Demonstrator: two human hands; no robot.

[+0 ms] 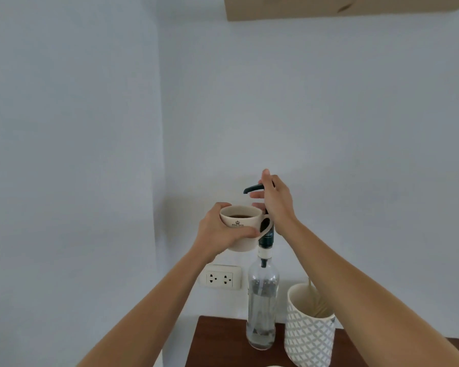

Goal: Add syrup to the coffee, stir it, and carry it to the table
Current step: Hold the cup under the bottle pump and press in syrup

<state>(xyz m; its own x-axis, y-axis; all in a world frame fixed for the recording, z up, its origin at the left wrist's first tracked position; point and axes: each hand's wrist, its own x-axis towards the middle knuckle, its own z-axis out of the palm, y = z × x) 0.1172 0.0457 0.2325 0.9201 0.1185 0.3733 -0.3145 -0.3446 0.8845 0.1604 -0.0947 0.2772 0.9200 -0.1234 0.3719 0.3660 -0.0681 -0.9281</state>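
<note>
While your left hand (220, 231) wraps the white mug (243, 229) from its left side, thumb across the front wall, you hold it in the air just under the dark pump spout (252, 188). Mug: cream-white ceramic, small crown logo printed on the front, handle toward the right, dark coffee (239, 216) showing near the rim. Your right hand (276, 202) rests on the pump head, fingers loosely extended over it, not clenched. Syrup bottle (263, 300): clear glass, tall, dark collar with white lettering, clear liquid inside, standing upright on the dark wooden counter (220, 343). Just to its right, a white diamond-patterned holder (309, 337) with pale sticks inside. White double wall socket (221, 278) behind, left of the bottle.
</note>
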